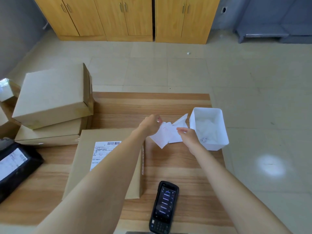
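1. Head view, and both arms are stretched out over the striped light-and-dark wooden table (177,166).
2. The action is on the crumpled white sheet of paper (166,135), held up above the tabletop between the 2 hands.
3. The left hand (152,124) has its fingers curled in and pinches the sheet at its upper left corner.
4. The right hand (189,135) pinches the sheet's right edge between thumb and fingertips, knuckles toward the camera.
5. The sheet is creased and folded, with a loose flap sticking up toward the far right and a corner hanging down at the near side.
6. Just to the right of the paper stands the white rectangular plastic bin (211,146), at the table's right edge, with pale scraps lying inside.
7. Under the left forearm lies a flat brown cardboard parcel (81,166), carrying a white printed shipping label with a barcode (103,152).
8. Near the front edge lies a black handheld scanner with a lit screen and keypad (164,206), well apart from both hands.
9. On the left, 2 plain brown cardboard boxes are stacked, the top box (50,95) sitting askew on the lower box (49,134).
10. At the far left lies a black wrapped parcel with a white label (16,166).
11. Across the pale tiled floor (236,81) stand the yellow wooden cabinets (126,17), doors closed.
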`<state>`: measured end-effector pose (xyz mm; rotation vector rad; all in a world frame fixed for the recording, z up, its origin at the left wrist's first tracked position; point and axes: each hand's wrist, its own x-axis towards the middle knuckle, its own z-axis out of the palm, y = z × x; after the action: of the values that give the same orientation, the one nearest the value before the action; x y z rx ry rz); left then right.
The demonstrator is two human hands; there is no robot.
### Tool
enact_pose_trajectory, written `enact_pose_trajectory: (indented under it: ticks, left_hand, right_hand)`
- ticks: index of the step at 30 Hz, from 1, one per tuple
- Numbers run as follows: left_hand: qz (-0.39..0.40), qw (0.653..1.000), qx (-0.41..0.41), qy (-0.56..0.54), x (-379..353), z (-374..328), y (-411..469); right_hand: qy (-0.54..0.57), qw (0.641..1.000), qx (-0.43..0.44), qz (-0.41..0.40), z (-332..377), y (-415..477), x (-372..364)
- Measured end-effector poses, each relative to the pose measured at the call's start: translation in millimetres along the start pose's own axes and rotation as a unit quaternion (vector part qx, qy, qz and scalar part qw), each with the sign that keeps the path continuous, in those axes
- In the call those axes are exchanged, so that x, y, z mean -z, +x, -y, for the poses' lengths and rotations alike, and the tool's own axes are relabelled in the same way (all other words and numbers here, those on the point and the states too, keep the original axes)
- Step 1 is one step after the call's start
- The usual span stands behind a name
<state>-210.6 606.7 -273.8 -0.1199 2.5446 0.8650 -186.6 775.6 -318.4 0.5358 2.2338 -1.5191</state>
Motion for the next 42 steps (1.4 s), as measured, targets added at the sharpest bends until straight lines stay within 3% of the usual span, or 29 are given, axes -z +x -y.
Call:
enact_pose_trajectory:
  ticks: [3,15,23,31,34,36,42]
  left_hand:
    - [-0.01,1.0,-0.008,-0.008,8,-4,-5]
    - [-0.054,0.997,-0.013,-0.052,53,2,-40]
    - [-0.092,0.993,0.028,-0.067,55,22,-63]
    - [-0.133,0.974,0.126,-0.134,63,51,-88]
    - [-0.112,0.966,0.145,-0.181,71,76,-93]
    - [-0.075,0.978,0.114,-0.16,71,84,-98]
    - [0.028,0.946,0.108,-0.304,64,103,-122]
  right_hand:
    - [0.061,0.998,0.022,0.008,21,-6,-3]
    - [0.045,0.986,0.126,0.1,73,-42,-15]
    - [0.051,0.982,0.139,0.117,81,-70,-47]
    - [0.073,0.975,0.143,0.155,79,-95,-73]
    - [0.099,0.975,0.139,0.143,77,-98,-76]
    - [0.129,0.975,0.124,0.134,74,-99,-79]
    - [0.222,0.965,0.058,0.126,56,-108,-97]
